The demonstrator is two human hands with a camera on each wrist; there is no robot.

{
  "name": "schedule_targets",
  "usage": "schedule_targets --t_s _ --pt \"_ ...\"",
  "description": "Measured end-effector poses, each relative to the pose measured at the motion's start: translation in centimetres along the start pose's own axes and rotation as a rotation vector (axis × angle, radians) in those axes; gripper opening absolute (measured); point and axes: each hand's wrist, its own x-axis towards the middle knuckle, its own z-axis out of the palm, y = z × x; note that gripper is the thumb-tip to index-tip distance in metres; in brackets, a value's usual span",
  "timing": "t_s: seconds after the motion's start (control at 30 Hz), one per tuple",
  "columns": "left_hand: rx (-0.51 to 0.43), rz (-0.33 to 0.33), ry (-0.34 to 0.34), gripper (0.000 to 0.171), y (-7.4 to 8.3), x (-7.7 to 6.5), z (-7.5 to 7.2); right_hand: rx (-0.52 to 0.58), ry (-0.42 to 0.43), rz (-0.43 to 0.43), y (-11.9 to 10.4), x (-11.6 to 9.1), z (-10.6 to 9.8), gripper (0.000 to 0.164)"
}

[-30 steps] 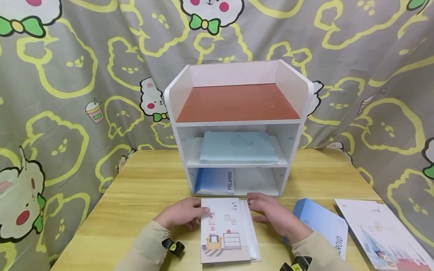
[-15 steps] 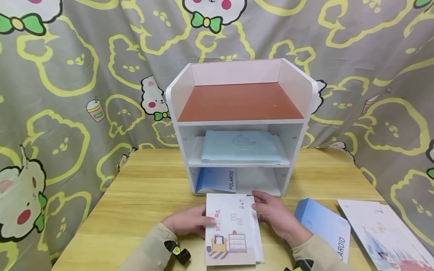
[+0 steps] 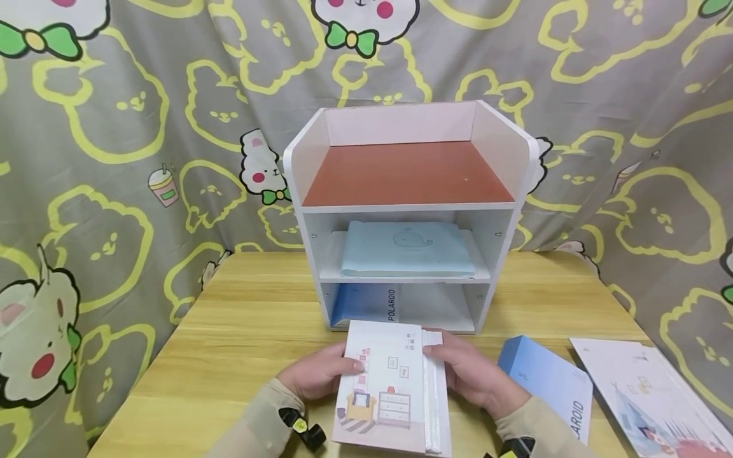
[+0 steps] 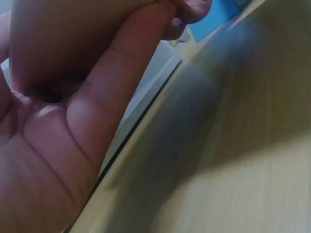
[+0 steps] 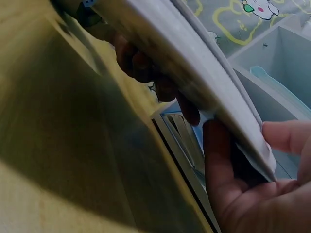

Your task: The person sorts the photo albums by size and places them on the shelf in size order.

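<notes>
A white photo album (image 3: 380,391) with a cartoon bedroom on its cover is held up off the table between both hands. Shiny page edges (image 3: 433,401) show along its right side. My left hand (image 3: 317,372) grips the left edge, thumb on the cover and fingers underneath. At the right edge, my right hand (image 3: 472,372) does the same, its thumb near the upper corner. From the right wrist view, the album (image 5: 194,63) appears tilted, with fingers of both hands under it. The left wrist view shows its underside (image 4: 73,39) against the palm.
Behind the album stands a white shelf unit (image 3: 406,280). A light blue folder-like item (image 3: 408,249) lies on its middle shelf, and a blue POLAROID book (image 3: 366,304) sits below. To the right are another blue POLAROID item (image 3: 546,381) and a white illustrated album (image 3: 647,388).
Both hands have raised the album from the table and tilted it slightly. The right thumb has come over its right edge. The shelf and other items stay put.
</notes>
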Motion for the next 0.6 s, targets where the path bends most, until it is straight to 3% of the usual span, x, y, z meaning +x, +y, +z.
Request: schedule_targets --t_s 0.13,0.23,0.4,0.47,0.6 --pt "0.003 0.020 0.029 0.047 0.9 -0.2 0.3 0.034 -0.048 0.034 -0.2 -0.5 0.0 0.047" --pt "-0.001 0.035 0.084 0.048 2.3 -0.4 0.4 0.065 -0.167 0.033 -0.8 -1.1 0.1 0.042" --pt "-0.004 0.091 0.112 0.043 5.5 -0.5 0.7 0.061 -0.404 -0.104 -2.9 -2.1 0.6 0.039" --pt "-0.009 0.139 0.099 0.040 6.9 -0.6 1.1 0.045 -0.433 -0.169 -4.0 -2.3 1.0 0.042" --pt "-0.058 0.265 0.072 0.037 9.4 -1.2 2.4 0.026 -0.405 -0.253 -6.7 -2.8 2.1 0.043"
